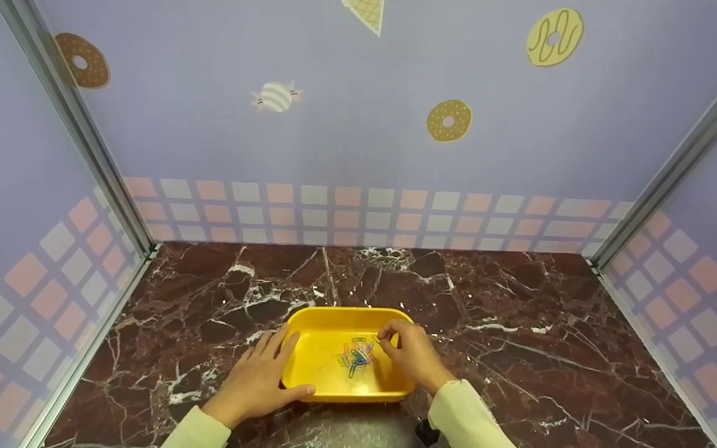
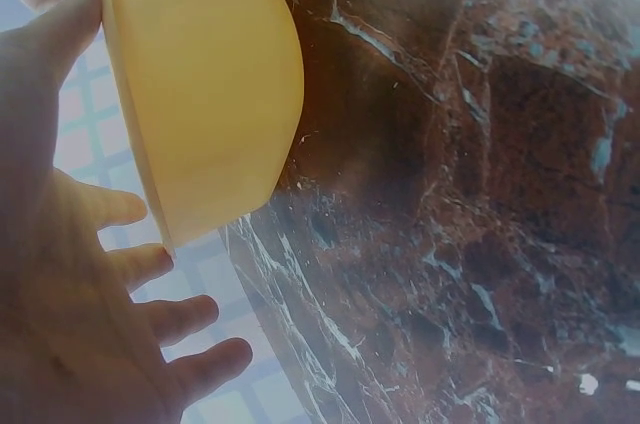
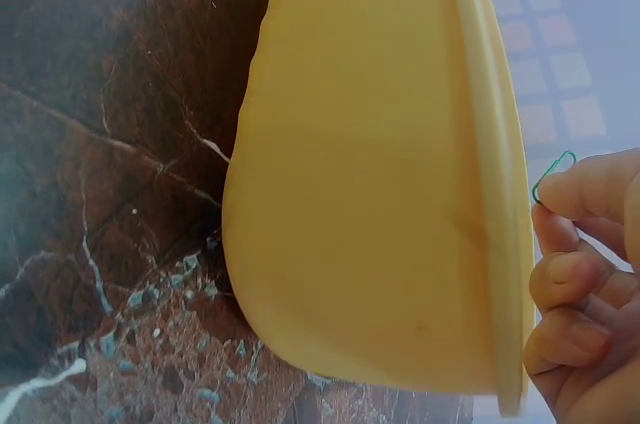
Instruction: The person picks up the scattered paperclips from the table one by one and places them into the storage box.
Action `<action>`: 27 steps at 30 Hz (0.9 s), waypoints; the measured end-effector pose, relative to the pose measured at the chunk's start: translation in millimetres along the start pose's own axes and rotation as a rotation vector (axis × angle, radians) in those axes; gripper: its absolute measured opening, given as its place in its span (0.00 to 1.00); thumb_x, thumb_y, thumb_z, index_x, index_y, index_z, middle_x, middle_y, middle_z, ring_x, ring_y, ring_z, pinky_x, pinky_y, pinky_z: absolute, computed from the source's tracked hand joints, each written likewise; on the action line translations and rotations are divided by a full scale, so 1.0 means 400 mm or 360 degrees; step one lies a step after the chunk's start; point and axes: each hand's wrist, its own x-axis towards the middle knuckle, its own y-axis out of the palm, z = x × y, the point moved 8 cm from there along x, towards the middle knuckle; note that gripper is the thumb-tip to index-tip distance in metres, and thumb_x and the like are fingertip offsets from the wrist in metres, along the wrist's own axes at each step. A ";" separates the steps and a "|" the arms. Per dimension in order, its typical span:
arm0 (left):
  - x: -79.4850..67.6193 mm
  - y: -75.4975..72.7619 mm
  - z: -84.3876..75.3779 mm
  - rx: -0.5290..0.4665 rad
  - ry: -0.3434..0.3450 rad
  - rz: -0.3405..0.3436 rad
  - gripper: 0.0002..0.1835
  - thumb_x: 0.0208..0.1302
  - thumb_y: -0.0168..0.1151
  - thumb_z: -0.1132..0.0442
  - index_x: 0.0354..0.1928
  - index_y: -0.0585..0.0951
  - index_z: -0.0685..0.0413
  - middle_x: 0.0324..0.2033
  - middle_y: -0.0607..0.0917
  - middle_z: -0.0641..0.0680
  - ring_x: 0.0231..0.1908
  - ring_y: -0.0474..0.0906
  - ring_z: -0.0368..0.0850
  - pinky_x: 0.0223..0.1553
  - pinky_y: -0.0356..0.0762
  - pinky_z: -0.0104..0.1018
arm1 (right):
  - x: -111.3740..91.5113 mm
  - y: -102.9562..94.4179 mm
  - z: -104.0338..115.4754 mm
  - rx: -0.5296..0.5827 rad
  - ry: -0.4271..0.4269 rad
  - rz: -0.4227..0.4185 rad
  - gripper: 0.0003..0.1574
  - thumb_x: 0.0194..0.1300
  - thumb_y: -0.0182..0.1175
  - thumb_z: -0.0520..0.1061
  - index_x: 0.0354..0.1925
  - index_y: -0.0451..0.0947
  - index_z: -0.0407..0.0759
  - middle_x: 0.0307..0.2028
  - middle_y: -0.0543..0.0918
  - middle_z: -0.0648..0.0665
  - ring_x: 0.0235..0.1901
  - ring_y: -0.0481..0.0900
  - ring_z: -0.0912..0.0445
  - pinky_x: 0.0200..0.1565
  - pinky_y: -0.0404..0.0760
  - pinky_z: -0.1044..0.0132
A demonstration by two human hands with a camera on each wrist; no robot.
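Observation:
A yellow plastic tray (image 1: 333,397) sits on the marble-patterned table. Several coloured paper clips (image 1: 358,357) lie loosely together on its bottom, a little right of the middle. My left hand (image 1: 260,378) rests at the tray's left end, with fingers spread along the rim and the thumb at the near edge. Over the tray's right end, my right hand (image 1: 413,356) pinches one green paper clip (image 3: 546,182) between thumb and index finger. In the right wrist view that clip sticks out past the fingertips, beside the tray's rim; the other fingers are curled.
Dark red marbled tabletop (image 1: 520,361) surrounds the tray. A lilac back wall (image 1: 358,155) with printed sweets and squares stands behind it. Metal posts (image 1: 94,143) mark the corners, and side panels stand at left and right.

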 end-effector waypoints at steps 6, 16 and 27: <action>0.001 0.001 -0.004 -0.0015 0.0001 0.0029 0.53 0.54 0.59 0.28 0.75 0.55 0.48 0.76 0.50 0.56 0.73 0.50 0.66 0.69 0.53 0.66 | 0.008 0.017 0.003 0.0017 0.0006 0.0032 0.02 0.63 0.63 0.38 0.33 0.80 0.40 0.31 0.81 0.49 0.25 0.68 0.64 0.29 0.72 0.74; 0.001 0.002 -0.002 -0.0002 0.0013 0.0018 0.53 0.54 0.59 0.28 0.75 0.56 0.49 0.76 0.50 0.57 0.73 0.49 0.66 0.69 0.53 0.65 | 0.020 0.038 0.002 0.0005 -0.0013 0.0040 0.03 0.62 0.63 0.36 0.37 0.82 0.37 0.34 0.84 0.46 0.25 0.68 0.65 0.30 0.72 0.74; -0.004 0.000 0.005 -0.0004 0.0004 0.0004 0.53 0.54 0.59 0.28 0.75 0.56 0.49 0.76 0.50 0.57 0.73 0.50 0.66 0.69 0.53 0.65 | 0.024 0.005 0.004 -0.0021 0.0075 -0.0071 0.05 0.64 0.62 0.38 0.38 0.82 0.45 0.33 0.83 0.49 0.25 0.69 0.62 0.30 0.72 0.71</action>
